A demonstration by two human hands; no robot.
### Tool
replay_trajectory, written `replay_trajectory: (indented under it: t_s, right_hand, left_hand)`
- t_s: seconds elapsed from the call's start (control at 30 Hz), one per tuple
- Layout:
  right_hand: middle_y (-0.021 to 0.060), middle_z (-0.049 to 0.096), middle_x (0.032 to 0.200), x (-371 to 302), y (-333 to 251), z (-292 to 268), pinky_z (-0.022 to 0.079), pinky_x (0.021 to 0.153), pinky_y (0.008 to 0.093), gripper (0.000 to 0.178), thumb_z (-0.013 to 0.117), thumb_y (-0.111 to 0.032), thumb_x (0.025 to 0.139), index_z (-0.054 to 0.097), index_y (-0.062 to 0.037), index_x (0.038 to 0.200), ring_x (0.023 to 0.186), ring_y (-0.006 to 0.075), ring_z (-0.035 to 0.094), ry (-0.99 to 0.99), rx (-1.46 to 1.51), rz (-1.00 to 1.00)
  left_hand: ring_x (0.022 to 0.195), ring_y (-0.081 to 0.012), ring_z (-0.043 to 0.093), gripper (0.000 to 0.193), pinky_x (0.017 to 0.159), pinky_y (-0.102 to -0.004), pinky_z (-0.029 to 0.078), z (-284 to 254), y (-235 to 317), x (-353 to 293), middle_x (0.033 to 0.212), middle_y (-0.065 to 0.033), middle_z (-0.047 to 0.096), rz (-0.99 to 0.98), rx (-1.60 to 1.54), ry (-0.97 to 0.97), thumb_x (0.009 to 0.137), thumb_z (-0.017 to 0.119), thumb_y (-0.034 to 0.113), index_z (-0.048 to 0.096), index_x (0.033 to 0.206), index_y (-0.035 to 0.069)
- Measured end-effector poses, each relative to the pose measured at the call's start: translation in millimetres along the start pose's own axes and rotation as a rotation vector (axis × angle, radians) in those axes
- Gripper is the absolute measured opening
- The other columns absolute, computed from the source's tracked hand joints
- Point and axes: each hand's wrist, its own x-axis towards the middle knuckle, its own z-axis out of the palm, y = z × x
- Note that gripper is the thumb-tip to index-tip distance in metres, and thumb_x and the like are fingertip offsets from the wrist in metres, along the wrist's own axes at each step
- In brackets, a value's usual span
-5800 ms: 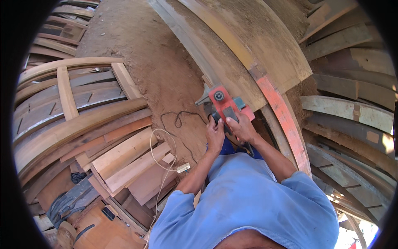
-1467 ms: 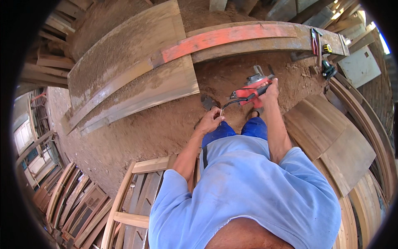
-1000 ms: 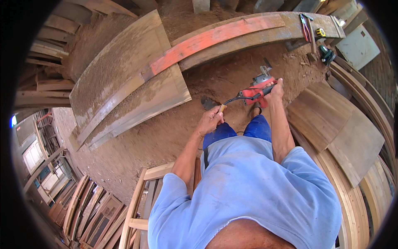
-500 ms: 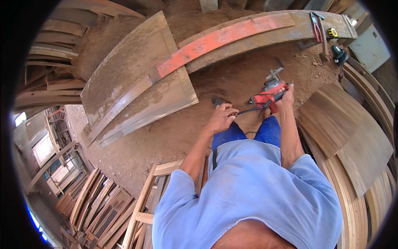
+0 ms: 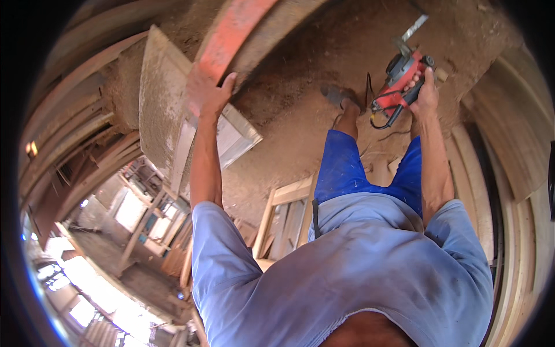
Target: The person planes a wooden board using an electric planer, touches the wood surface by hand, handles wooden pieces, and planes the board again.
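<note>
We see the right hand (image 5: pixel 426 95) closed around the black handle of a red-and-black handheld power tool with a grey metal base (image 5: pixel 411 65), held off to the right, ahead of the right leg and over the brown dirt floor (image 5: pixel 277 118). The handle seems made for this one-handed wrap, which leaves the other hand free. A narrow silver metal strip (image 5: pixel 414 27) at the tool's far end points away from the body, and we judge that this direction suits the legs' safety. The thick black cord (image 5: pixel 393 118) leaves the near end and curls below the grip.

The left hand (image 5: pixel 208 97) is spread, palm down, gripping nothing, over the near part of a long red-painted wooden plank (image 5: pixel 236 34). It looks laid there for steadiness, though we cannot tell how firmly it presses. The plank lies along a weathered brown wooden bench (image 5: pixel 272 36), beside a dusty pale wooden panel (image 5: pixel 165 87).
</note>
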Motion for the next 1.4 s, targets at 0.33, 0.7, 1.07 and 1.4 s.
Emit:
replay_trajectory:
  t_s: [0.33,0.7,1.07,1.4]
  right_hand:
    - [-0.0039,0.060,0.076,69,71,-91,0.047,0.056,0.0235,0.030,0.072,-0.040,0.097,0.063,-0.0116,0.096,0.064,0.0059,0.058,0.035,-0.326,-0.036]
    - [0.0008,0.062,0.085,95,56,-100,0.048,0.056,0.0267,0.052,0.065,-0.026,0.100,0.048,-0.0112,0.147,0.069,0.0080,0.058,0.008,-0.493,-0.077]
    - [0.0013,0.069,0.094,118,42,-112,0.053,0.074,0.0237,0.047,0.072,-0.042,0.097,0.071,-0.0044,0.125,0.082,0.0076,0.063,0.148,-0.791,-0.102]
    - [0.0020,0.071,0.097,119,42,-111,0.055,0.077,0.0248,0.046,0.072,-0.042,0.097,0.072,-0.0036,0.123,0.086,0.0078,0.064,0.171,-0.879,-0.066]
  left_hand:
    - [0.145,-0.0534,0.031,0.094,0.121,-0.0563,0.024,23,-32,4,0.154,-0.0400,0.032,-0.024,-0.090,0.124,0.097,0.055,0.054,0.024,0.154,-0.014]
    - [0.134,-0.0405,0.042,0.101,0.114,-0.0515,0.032,1,-12,3,0.145,-0.0315,0.038,0.053,-0.130,0.046,0.095,0.048,0.070,0.029,0.149,-0.012]
    - [0.142,-0.0490,0.032,0.104,0.117,-0.0564,0.025,3,-33,-5,0.151,-0.0373,0.030,-0.026,0.023,0.040,0.095,0.043,0.070,0.018,0.155,-0.012]
    - [0.137,-0.0486,0.036,0.110,0.114,-0.0568,0.029,3,-28,-5,0.144,-0.0377,0.034,-0.004,0.039,0.048,0.093,0.038,0.077,0.021,0.154,-0.014]
